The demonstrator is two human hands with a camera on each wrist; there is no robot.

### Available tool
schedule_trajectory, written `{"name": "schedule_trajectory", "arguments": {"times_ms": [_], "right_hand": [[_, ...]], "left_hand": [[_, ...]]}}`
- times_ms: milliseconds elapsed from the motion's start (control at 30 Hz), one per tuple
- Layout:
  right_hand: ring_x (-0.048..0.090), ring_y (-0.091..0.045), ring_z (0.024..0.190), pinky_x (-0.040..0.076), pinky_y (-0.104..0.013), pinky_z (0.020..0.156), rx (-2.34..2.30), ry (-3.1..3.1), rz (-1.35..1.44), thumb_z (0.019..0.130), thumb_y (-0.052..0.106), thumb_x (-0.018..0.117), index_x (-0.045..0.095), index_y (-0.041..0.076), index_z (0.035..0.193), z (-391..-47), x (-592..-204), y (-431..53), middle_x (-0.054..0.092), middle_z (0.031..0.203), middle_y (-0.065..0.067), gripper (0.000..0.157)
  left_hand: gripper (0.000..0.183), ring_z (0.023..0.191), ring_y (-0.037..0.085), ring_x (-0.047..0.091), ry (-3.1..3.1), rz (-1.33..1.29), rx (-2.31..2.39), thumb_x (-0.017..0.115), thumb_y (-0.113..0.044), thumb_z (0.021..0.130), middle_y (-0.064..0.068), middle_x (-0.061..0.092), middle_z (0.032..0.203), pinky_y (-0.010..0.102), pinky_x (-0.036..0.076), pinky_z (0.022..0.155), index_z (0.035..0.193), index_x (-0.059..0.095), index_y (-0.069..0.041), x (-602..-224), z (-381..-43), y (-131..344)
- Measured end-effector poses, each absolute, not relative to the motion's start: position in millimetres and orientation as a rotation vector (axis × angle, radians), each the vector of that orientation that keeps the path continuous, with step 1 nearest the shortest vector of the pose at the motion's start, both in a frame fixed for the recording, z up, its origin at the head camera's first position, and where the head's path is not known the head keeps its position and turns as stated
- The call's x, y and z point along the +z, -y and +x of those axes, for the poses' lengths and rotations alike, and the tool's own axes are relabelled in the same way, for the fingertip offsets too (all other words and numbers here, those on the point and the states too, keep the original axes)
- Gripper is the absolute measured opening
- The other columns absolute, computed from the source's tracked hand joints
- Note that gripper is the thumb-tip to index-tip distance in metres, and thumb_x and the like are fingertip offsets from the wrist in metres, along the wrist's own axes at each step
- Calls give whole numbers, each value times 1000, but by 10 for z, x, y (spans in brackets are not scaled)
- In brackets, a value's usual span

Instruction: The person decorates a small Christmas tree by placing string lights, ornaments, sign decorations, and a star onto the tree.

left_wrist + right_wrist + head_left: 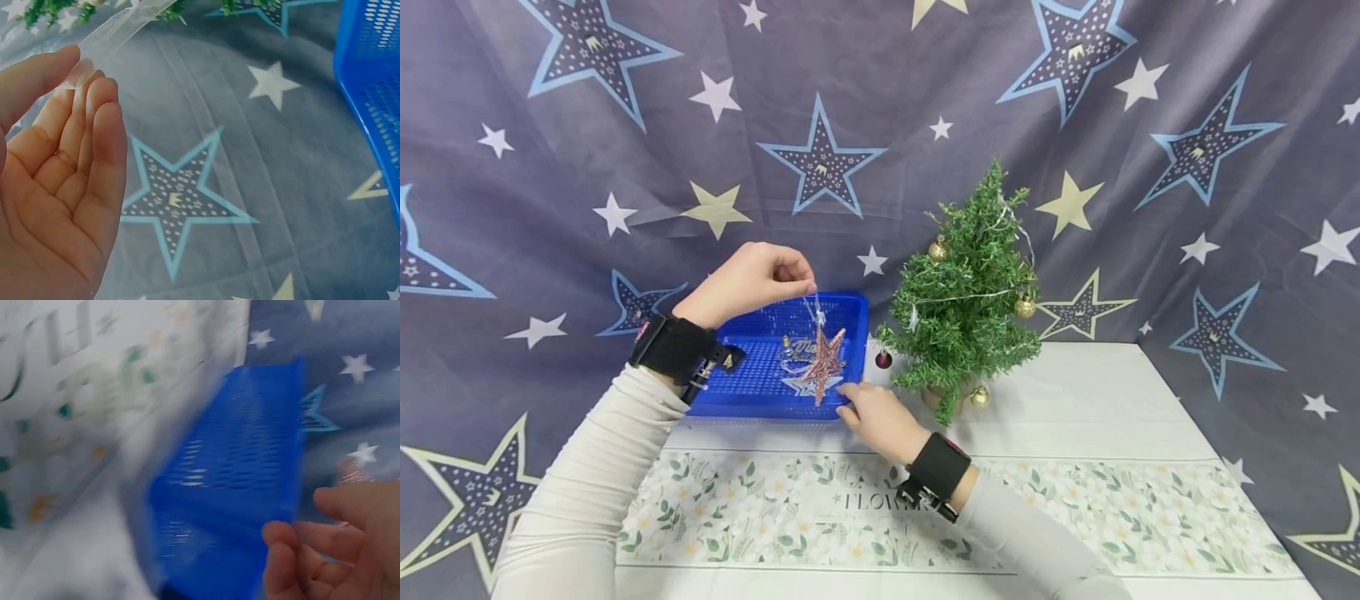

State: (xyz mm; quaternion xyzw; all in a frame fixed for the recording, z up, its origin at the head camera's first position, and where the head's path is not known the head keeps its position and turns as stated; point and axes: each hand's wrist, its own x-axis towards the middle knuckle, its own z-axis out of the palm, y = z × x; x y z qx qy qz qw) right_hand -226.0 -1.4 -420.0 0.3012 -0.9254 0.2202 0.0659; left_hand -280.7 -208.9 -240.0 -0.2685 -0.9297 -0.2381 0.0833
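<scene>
My left hand [760, 275] pinches a sheer white ribbon [125, 31] between thumb and fingertips, above the blue basket. From that ribbon hangs a rose-gold glittery star ornament [825, 360], in front of the basket's inside in the head view. Just right of the star's lower tip is my right hand [883, 421], at the basket's front right corner. Its thumb and index finger stand apart in the right wrist view, the other fingers loosely bent. A bit of the star's glitter [353, 472] shows behind the thumb there; the rest is hidden.
The blue basket [737, 408] holds a gold lettered ornament [808, 348] and a pale star-shaped piece. Right of it stands a small Christmas tree [970, 308] with gold balls [1025, 307], a dark red ball [883, 360] and a silvery string. Behind hangs a star-patterned cloth [925, 75].
</scene>
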Motion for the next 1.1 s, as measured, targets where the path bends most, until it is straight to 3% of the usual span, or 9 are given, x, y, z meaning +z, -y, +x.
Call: {"name": "schedule_trajectory", "arguments": {"times_ms": [133, 233, 367, 467, 567, 867, 1100], "right_hand": [[59, -4, 69, 50, -15, 65, 798, 2713, 1033, 98, 23, 55, 69, 13, 107, -2123, -3767, -91, 71, 89, 2, 19], [58, -2, 69, 50, -15, 66, 873, 2637, 1060, 98, 21, 56, 71, 14, 97, -2050, -3372, -194, 70, 85, 4, 17], [62, -6, 74, 53, -19, 71, 876, 2544, 987, 96, 19, 58, 68, 12, 104, -2142, -2888, -328, 71, 93, 1, 15], [64, -10, 75, 54, -23, 70, 876, 2525, 916, 96, 20, 60, 63, 9, 115, -2304, -2630, -387, 71, 95, -2, 23], [66, -13, 76, 54, -26, 70, 931, 2540, 905, 96, 25, 61, 60, 9, 119, -2439, -2496, -394, 71, 92, -4, 28], [68, -12, 75, 54, -23, 69, 1068, 2589, 918, 91, 28, 68, 71, 13, 94, -2616, -2414, -343, 74, 88, -3, 15], [68, -13, 76, 53, -23, 71, 1031, 2664, 882, 88, 25, 72, 73, 12, 92, -2702, -2228, -318, 75, 89, -5, 14]], "left_hand": [[7, 72, 12, 62, 2748, -833, -733, 69, -27, 90, -1, 71, 80, 28, 49, 70, 90, 72, -21, -2364, -2780, 2026], [6, 72, 12, 63, 2727, -852, -740, 70, -26, 90, -2, 71, 79, 28, 49, 70, 89, 72, -21, -2340, -2765, 1973], [5, 72, 10, 64, 2705, -946, -730, 70, -26, 89, -4, 72, 78, 27, 51, 71, 89, 72, -22, -2287, -2765, 1922], [5, 73, 9, 64, 2694, -1050, -723, 70, -28, 90, -5, 72, 80, 27, 52, 71, 91, 72, -23, -2240, -2763, 1899], [5, 74, 8, 64, 2685, -1132, -724, 69, -28, 91, -5, 71, 83, 27, 53, 72, 91, 71, -23, -2213, -2765, 1874], [4, 74, 7, 64, 2652, -1193, -691, 70, -21, 90, -4, 71, 83, 24, 54, 71, 92, 72, -19, -2147, -2798, 1782], [6, 74, 7, 66, 2632, -1114, -702, 71, -25, 89, -4, 73, 82, 23, 53, 69, 90, 73, -19, -2063, -2873, 1753]]}}
